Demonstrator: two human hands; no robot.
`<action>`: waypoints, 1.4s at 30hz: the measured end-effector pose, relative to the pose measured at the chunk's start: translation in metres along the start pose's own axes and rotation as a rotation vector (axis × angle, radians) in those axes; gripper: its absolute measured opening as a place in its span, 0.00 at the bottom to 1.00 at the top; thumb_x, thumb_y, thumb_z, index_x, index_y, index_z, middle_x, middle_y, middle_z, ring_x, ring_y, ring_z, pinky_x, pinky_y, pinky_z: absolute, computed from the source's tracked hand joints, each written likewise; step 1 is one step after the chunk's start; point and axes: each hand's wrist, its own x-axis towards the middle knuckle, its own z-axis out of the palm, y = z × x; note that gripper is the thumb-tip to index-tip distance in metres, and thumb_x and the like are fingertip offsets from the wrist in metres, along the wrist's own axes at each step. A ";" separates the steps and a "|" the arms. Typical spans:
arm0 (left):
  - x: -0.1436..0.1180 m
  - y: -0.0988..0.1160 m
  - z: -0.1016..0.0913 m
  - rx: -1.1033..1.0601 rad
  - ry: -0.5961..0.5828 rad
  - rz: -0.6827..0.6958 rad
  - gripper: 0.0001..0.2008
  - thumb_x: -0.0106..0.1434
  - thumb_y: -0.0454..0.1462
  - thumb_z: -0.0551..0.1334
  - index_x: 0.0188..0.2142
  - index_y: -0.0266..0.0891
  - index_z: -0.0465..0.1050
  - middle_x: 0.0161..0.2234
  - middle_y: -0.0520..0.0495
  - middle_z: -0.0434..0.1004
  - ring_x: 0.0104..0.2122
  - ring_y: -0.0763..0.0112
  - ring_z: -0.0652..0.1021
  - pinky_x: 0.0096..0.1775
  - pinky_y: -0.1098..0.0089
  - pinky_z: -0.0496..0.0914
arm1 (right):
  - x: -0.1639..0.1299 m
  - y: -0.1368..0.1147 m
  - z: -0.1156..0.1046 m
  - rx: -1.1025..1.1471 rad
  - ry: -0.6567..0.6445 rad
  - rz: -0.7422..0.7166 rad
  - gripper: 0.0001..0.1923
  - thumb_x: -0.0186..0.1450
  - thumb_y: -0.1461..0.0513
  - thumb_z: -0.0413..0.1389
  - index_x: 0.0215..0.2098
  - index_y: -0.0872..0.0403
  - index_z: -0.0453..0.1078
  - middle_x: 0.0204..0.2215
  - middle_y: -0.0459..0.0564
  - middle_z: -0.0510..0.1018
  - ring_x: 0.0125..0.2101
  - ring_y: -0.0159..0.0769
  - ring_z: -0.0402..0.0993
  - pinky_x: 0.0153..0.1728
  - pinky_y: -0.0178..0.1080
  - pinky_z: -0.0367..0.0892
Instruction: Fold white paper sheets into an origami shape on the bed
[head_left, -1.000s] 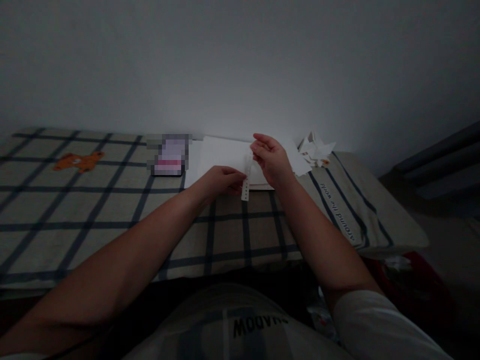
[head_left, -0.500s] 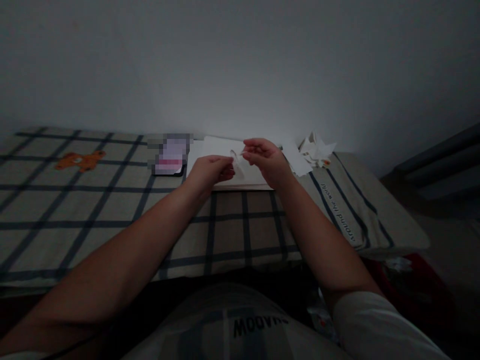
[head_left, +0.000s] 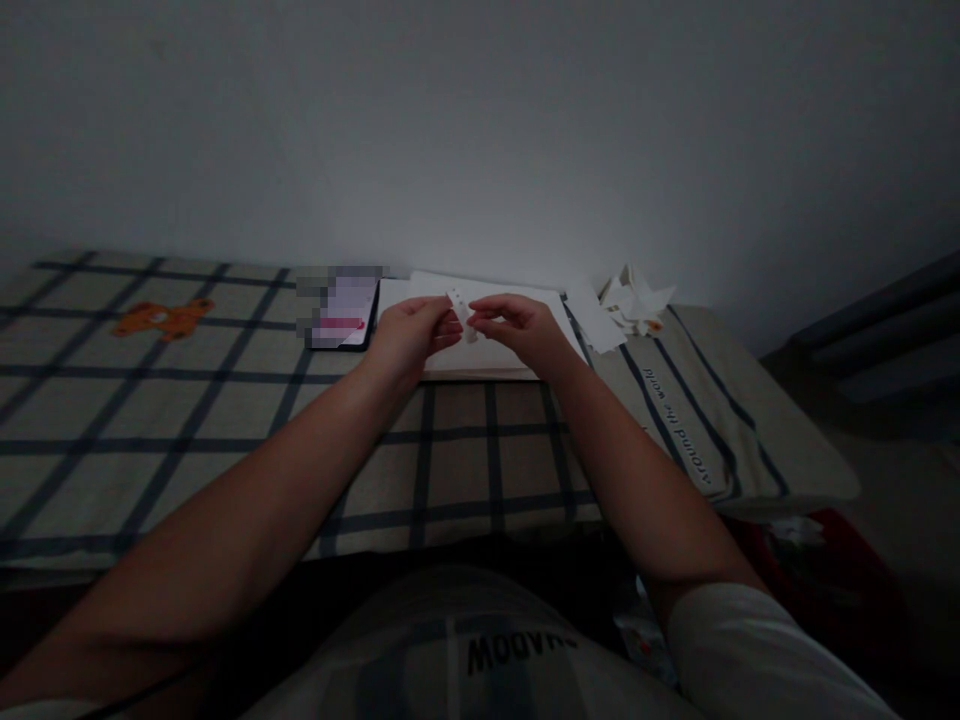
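Observation:
Above a white pad of paper (head_left: pixel 495 357), my left hand (head_left: pixel 411 335) pinches a small white strip (head_left: pixel 463 310) with a few dark specks near its top. My right hand (head_left: pixel 521 325) is closed at the strip's other side, with thumb and forefinger pressed to it. The strip stands roughly upright between the fingertips. In this dim light I cannot tell what it is made of. Both forearms reach across the tablecloth.
A phone (head_left: pixel 349 305) lies left of the pad, an orange bear-shaped piece (head_left: pixel 165 320) farther left. Right of the pad are white paper pieces (head_left: pixel 598 322) and crumpled paper (head_left: pixel 634 298). A wall (head_left: pixel 480 140) rises behind the checked tablecloth (head_left: pixel 457 460). A red container (head_left: pixel 855 570) stands below right.
Both hands have shifted slightly left. The right fingertips have come down and in against the strip, which now shows flatter, with its specks visible.

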 end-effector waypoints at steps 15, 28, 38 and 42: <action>-0.005 -0.006 0.002 0.126 -0.055 0.144 0.09 0.56 0.42 0.66 0.32 0.38 0.76 0.33 0.47 0.80 0.30 0.75 0.76 0.36 0.73 0.72 | 0.001 0.001 0.003 0.041 -0.055 0.193 0.14 0.56 0.54 0.65 0.34 0.54 0.71 0.29 0.45 0.76 0.29 0.30 0.70 0.28 0.34 0.65; -0.006 -0.003 0.003 0.071 -0.018 0.149 0.10 0.55 0.42 0.66 0.32 0.37 0.75 0.32 0.48 0.78 0.32 0.74 0.77 0.37 0.73 0.73 | -0.001 0.003 -0.002 -0.072 -0.018 0.188 0.13 0.61 0.53 0.60 0.30 0.56 0.76 0.22 0.46 0.76 0.24 0.29 0.68 0.29 0.35 0.64; -0.010 0.000 0.004 0.155 -0.005 0.167 0.18 0.51 0.48 0.70 0.33 0.37 0.75 0.34 0.46 0.78 0.36 0.68 0.78 0.38 0.69 0.74 | 0.000 0.007 -0.002 -0.044 0.000 0.196 0.13 0.60 0.53 0.61 0.29 0.56 0.76 0.22 0.46 0.77 0.24 0.29 0.68 0.28 0.35 0.65; -0.010 -0.001 0.005 0.147 0.026 0.181 0.18 0.50 0.47 0.71 0.33 0.36 0.75 0.33 0.47 0.78 0.34 0.71 0.77 0.38 0.70 0.74 | -0.001 0.006 -0.001 -0.007 -0.016 0.229 0.14 0.60 0.53 0.61 0.29 0.56 0.77 0.22 0.46 0.77 0.24 0.29 0.69 0.28 0.35 0.65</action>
